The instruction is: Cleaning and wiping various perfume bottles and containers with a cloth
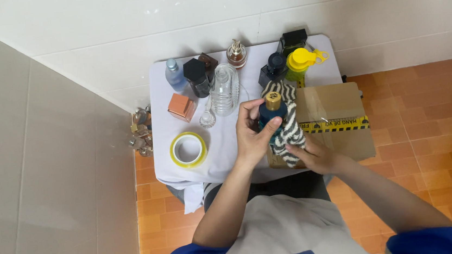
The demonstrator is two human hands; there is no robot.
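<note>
**Blue bottle held upright between two hands above a crowded bench**

At the centre of the frame, a person's left hand [252, 133] grips a dark blue perfume bottle with a gold cap [272, 112], its fingers [247, 109] curled shut around the bottle's left flank. The bottle's long axis runs up the frame, cap toward the wall. The right hand [316, 156] comes in from the lower right, its fingers closed on a black-and-white striped cloth [290, 129] that wraps the bottle's right side and trails down below it. The left hand is the nearer to the glass; the right meets it only through the cloth.

Bottle and hands hover over the front edge of a white-covered bench [166, 165], partly above a flat cardboard box with yellow warning tape [337, 120] at right. Behind stand a clear ribbed bottle [225, 89], a black-capped bottle [196, 76], a pale blue bottle [174, 75] and a yellow-lidded container [298, 63]. A roll of yellow tape [189, 149] lies at left.
</note>
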